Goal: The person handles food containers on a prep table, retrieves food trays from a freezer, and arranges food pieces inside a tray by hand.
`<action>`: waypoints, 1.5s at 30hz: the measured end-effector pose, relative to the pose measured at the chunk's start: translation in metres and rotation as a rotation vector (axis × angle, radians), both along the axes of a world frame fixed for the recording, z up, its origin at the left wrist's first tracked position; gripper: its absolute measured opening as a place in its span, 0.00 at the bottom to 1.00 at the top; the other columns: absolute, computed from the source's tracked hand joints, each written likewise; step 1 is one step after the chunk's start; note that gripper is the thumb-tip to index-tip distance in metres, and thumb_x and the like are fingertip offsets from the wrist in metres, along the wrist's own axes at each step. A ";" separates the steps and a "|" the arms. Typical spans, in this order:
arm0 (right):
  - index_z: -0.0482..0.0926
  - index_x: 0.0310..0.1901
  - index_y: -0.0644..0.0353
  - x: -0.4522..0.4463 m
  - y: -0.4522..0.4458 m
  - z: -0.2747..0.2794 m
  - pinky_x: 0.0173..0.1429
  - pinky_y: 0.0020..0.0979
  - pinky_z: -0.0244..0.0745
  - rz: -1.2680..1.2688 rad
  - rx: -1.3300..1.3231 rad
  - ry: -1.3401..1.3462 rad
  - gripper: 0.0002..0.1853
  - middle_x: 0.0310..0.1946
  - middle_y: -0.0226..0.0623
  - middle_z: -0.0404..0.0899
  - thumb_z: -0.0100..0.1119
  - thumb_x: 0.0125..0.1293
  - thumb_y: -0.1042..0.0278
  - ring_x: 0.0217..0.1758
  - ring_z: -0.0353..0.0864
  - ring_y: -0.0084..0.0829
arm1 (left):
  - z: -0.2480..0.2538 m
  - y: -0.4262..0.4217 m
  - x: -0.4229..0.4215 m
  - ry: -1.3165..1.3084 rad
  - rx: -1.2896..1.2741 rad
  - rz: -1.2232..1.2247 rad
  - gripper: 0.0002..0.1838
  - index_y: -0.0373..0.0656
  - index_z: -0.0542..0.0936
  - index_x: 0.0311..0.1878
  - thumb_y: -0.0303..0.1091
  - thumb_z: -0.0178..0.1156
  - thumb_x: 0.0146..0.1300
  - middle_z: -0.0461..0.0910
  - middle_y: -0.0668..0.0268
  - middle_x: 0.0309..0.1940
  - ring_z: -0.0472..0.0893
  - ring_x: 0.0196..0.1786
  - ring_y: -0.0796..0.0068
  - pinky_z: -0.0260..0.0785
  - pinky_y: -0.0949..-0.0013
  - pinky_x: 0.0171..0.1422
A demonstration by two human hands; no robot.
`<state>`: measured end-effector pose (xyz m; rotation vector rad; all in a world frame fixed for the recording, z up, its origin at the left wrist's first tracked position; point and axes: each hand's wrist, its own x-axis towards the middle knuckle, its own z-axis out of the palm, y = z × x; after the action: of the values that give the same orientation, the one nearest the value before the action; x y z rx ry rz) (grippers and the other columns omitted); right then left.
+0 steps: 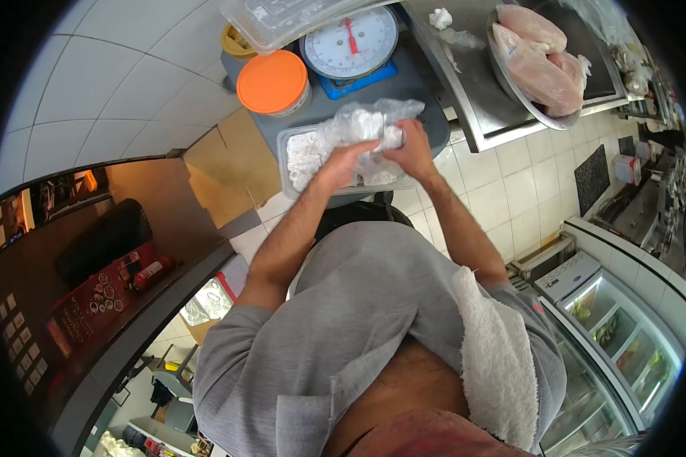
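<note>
Clear plastic bag (364, 122) with white contents, gripped in two bare hands over a tray.
Fingers of the left hand (343, 164) and right hand (415, 151) are closed on the bag, though the left fingertips are mostly hidden; the bag sits above the right part of a clear tray (284, 169), whose left part shows white pieces. On the grey table (268, 131) behind stand an orange-lidded tub (273, 82) and a dial scale (352, 46); pale raw meat (537, 65) lies in a metal bowl at right.
</note>
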<state>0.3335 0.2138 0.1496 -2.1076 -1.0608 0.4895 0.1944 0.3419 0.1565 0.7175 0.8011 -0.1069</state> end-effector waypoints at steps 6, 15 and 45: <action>0.72 0.50 0.61 0.052 0.060 0.016 0.56 0.40 0.70 -0.001 0.087 0.015 0.33 0.51 0.49 0.71 0.73 0.37 0.65 0.54 0.71 0.49 | 0.015 0.056 0.049 -0.111 0.124 0.008 0.24 0.34 0.74 0.55 0.36 0.66 0.57 0.78 0.60 0.48 0.80 0.47 0.69 0.74 0.66 0.51; 0.71 0.52 0.53 0.045 0.104 -0.046 0.59 0.43 0.67 -0.066 -0.020 0.037 0.34 0.54 0.42 0.68 0.73 0.39 0.65 0.56 0.68 0.48 | -0.039 0.103 0.059 -0.131 0.244 -0.014 0.27 0.34 0.77 0.53 0.37 0.71 0.52 0.79 0.61 0.50 0.77 0.51 0.71 0.69 0.68 0.55; 0.73 0.54 0.62 0.020 -0.003 -0.041 0.59 0.37 0.67 -0.302 0.250 0.040 0.20 0.53 0.47 0.69 0.59 0.58 0.74 0.54 0.70 0.42 | -0.010 -0.011 -0.128 0.502 1.705 -0.443 0.27 0.48 0.76 0.57 0.50 0.64 0.56 0.67 0.60 0.48 0.63 0.56 0.60 0.47 0.46 0.61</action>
<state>0.3533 0.2110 0.1090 -1.9787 -0.7223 0.2372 0.0667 0.3305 0.1460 2.5557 1.1055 0.0340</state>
